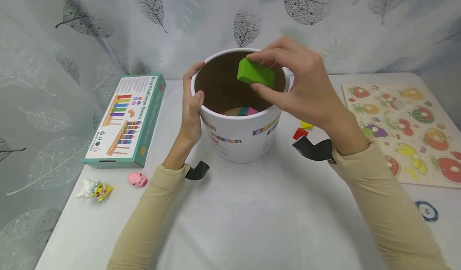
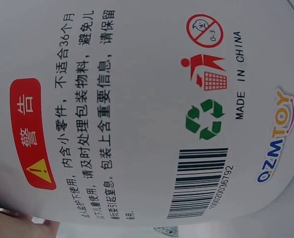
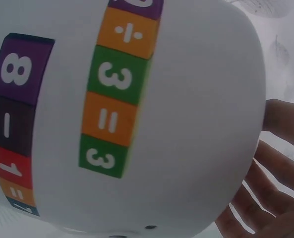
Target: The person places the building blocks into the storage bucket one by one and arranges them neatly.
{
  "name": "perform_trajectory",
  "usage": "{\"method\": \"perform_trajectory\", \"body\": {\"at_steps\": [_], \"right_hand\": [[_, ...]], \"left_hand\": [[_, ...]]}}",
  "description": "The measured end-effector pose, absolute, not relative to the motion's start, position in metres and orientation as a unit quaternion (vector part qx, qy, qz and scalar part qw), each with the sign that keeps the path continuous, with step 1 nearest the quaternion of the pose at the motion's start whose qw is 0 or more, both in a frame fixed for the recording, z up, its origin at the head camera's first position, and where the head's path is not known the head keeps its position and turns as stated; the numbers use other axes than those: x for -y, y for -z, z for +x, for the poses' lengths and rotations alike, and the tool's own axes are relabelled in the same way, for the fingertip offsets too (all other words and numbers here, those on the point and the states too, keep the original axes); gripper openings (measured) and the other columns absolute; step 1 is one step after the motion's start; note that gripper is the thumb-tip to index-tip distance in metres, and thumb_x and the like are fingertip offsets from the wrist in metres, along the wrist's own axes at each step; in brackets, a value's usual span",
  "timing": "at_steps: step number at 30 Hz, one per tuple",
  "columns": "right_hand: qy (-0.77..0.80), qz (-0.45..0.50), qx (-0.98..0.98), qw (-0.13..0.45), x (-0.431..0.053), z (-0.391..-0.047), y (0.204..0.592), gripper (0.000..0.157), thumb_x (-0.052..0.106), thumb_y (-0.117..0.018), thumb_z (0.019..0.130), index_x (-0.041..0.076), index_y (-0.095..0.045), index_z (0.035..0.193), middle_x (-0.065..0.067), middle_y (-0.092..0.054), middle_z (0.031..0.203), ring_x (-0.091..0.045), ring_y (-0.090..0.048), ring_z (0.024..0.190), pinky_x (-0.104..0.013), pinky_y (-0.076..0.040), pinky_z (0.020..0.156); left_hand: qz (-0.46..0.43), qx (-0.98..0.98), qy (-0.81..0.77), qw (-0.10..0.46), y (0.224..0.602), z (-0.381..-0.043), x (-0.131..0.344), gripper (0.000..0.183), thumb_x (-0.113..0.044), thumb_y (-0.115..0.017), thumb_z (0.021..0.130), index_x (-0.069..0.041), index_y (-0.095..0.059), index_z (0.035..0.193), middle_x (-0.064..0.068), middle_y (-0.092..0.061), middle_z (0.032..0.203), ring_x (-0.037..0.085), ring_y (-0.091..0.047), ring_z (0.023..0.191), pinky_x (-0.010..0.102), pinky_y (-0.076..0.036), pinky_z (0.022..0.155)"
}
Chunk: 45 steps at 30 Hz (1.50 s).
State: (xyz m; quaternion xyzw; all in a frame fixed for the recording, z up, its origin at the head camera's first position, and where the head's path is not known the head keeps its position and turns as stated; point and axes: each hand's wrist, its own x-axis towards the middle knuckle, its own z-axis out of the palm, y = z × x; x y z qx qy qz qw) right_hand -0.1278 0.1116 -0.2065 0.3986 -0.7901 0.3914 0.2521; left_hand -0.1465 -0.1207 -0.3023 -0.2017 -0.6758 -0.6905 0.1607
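A large white bucket (image 1: 239,142) with printed number strips stands on the table in the head view. My left hand (image 1: 191,106) grips its left rim, the thumb over the near edge and the fingers along the outer side. Over the bucket's opening, my right hand (image 1: 295,70) pinches a bright green rectangular block (image 1: 256,73) between thumb and fingers. Down inside the bucket, pink, teal and wood-coloured pieces (image 1: 246,111) show in part. Warning text and a barcode (image 2: 199,178) fill the left wrist view, and printed sums (image 3: 109,119) the right one.
A boxed ring game (image 1: 124,122) lies left, with a pink pig toy (image 1: 137,179) and a small white-and-yellow figure (image 1: 94,190) nearer. Right of the bucket are red (image 1: 300,133) and yellow pieces (image 1: 307,125), a fruit board (image 1: 407,130) and a round chip (image 1: 426,211).
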Motion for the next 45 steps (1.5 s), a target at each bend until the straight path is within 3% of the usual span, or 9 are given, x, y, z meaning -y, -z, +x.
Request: {"method": "perform_trajectory", "body": {"at_steps": [9,15,24,28,32,35,39,45], "right_hand": [[-0.395,0.404,0.787,0.247,-0.116,-0.136,0.208,0.034,0.003,-0.076,0.079,-0.002,-0.069,0.111,-0.014,-0.068,0.102,-0.013,-0.062,0.091,-0.021,-0.051,0.084],[-0.386,0.346,0.816,0.255,-0.13,-0.137,0.202,0.039,0.004,-0.078,0.079,0.003,-0.069,0.116,-0.009,-0.069,0.11,-0.016,-0.063,0.099,-0.014,-0.049,0.088],[-0.378,0.195,0.87,0.25,-0.179,-0.159,0.223,0.039,0.01,-0.074,0.084,0.01,-0.067,0.122,-0.007,-0.066,0.116,0.005,-0.058,0.1,-0.011,-0.048,0.089],[-0.386,0.099,0.896,0.197,-0.201,-0.177,0.251,0.037,0.02,-0.07,0.088,0.011,-0.066,0.124,-0.007,-0.064,0.12,-0.006,-0.06,0.105,-0.017,-0.048,0.094],[-0.353,0.002,0.929,0.115,-0.218,-0.195,0.284,0.043,0.027,-0.06,0.094,0.01,-0.059,0.133,-0.013,-0.058,0.133,-0.028,-0.058,0.119,-0.038,-0.047,0.103],[-0.331,-0.054,0.942,0.031,-0.228,-0.206,0.307,0.048,0.027,-0.056,0.096,0.008,-0.052,0.139,-0.019,-0.051,0.141,-0.037,-0.052,0.126,-0.051,-0.045,0.103],[-0.313,-0.1,0.942,-0.071,-0.236,-0.213,0.332,0.054,0.029,-0.055,0.096,0.004,-0.046,0.144,-0.026,-0.043,0.146,-0.042,-0.044,0.127,-0.054,-0.044,0.102],[-0.303,-0.11,0.943,-0.08,-0.242,-0.215,0.352,0.052,0.024,-0.054,0.094,-0.006,-0.049,0.137,-0.032,-0.044,0.141,-0.045,-0.039,0.125,-0.056,-0.039,0.106]], "left_hand": [[-0.207,0.668,0.699,0.152,0.303,-0.147,0.121,0.099,-0.075,-0.051,0.077,-0.01,-0.027,0.147,0.008,-0.038,0.147,0.024,-0.041,0.133,0.051,-0.031,0.112],[-0.211,0.665,0.7,0.154,0.303,-0.147,0.122,0.098,-0.073,-0.051,0.078,-0.01,-0.027,0.148,0.01,-0.039,0.146,0.028,-0.04,0.133,0.056,-0.03,0.112],[-0.218,0.664,0.698,0.157,0.302,-0.146,0.121,0.098,-0.073,-0.051,0.078,-0.009,-0.026,0.148,0.012,-0.039,0.145,0.03,-0.04,0.132,0.058,-0.029,0.111],[-0.214,0.662,0.701,0.157,0.302,-0.146,0.121,0.097,-0.072,-0.052,0.078,-0.009,-0.027,0.147,0.012,-0.039,0.146,0.03,-0.039,0.133,0.057,-0.029,0.112],[-0.213,0.658,0.705,0.157,0.302,-0.147,0.122,0.095,-0.07,-0.052,0.078,-0.009,-0.027,0.147,0.011,-0.038,0.146,0.031,-0.039,0.133,0.058,-0.028,0.112],[-0.213,0.659,0.704,0.155,0.302,-0.147,0.122,0.097,-0.071,-0.052,0.078,-0.009,-0.027,0.148,0.01,-0.038,0.146,0.03,-0.039,0.133,0.058,-0.028,0.112],[-0.212,0.661,0.704,0.152,0.302,-0.147,0.122,0.099,-0.073,-0.052,0.076,-0.01,-0.026,0.148,0.01,-0.038,0.147,0.029,-0.039,0.133,0.057,-0.029,0.112],[-0.214,0.663,0.702,0.149,0.303,-0.146,0.123,0.096,-0.071,-0.051,0.078,-0.01,-0.026,0.148,0.009,-0.039,0.146,0.028,-0.04,0.133,0.057,-0.03,0.112]]}}
